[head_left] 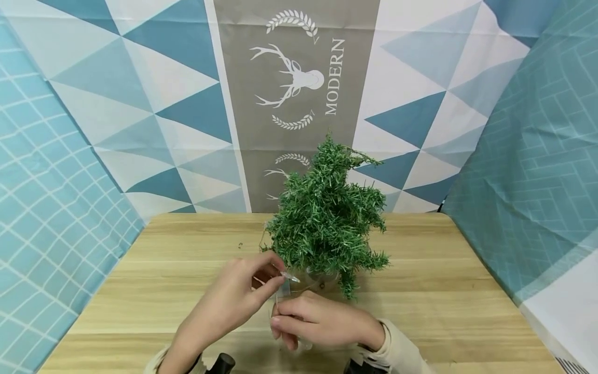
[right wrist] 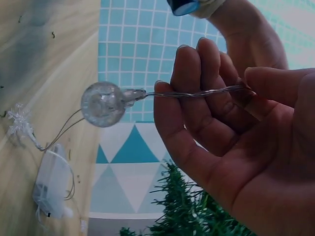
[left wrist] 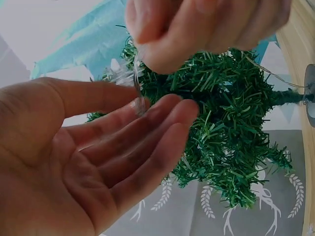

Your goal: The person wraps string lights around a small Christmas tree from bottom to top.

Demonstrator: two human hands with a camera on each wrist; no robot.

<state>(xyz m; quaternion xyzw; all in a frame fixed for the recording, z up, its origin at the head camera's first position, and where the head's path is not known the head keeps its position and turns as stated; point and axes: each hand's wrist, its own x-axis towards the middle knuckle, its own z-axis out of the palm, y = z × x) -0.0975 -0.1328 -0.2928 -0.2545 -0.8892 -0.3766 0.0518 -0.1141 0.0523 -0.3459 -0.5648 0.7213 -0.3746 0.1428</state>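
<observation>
A small artificial Christmas tree (head_left: pixel 329 213) stands on the table, just beyond both hands. My left hand (head_left: pixel 238 291) pinches a small clear light (head_left: pixel 290 276) of a light string between thumb and index finger. In the left wrist view, a clear snowflake (left wrist: pixel 120 73) shows beside those fingertips. My right hand (head_left: pixel 322 319), close by and lower, pinches the string's thin twisted wire (right wrist: pixel 197 93) between thumb and fingers. From that wire hangs a clear ball bulb (right wrist: pixel 103 104), seen in the right wrist view.
A translucent battery box (right wrist: pixel 51 182) lies on the wooden table (head_left: pixel 177 280), and another clear snowflake light (right wrist: pixel 19 120) is near it on a wire. Patterned cloths (head_left: pixel 177 104) hang behind and at both sides. Small dark bits lie on the tabletop.
</observation>
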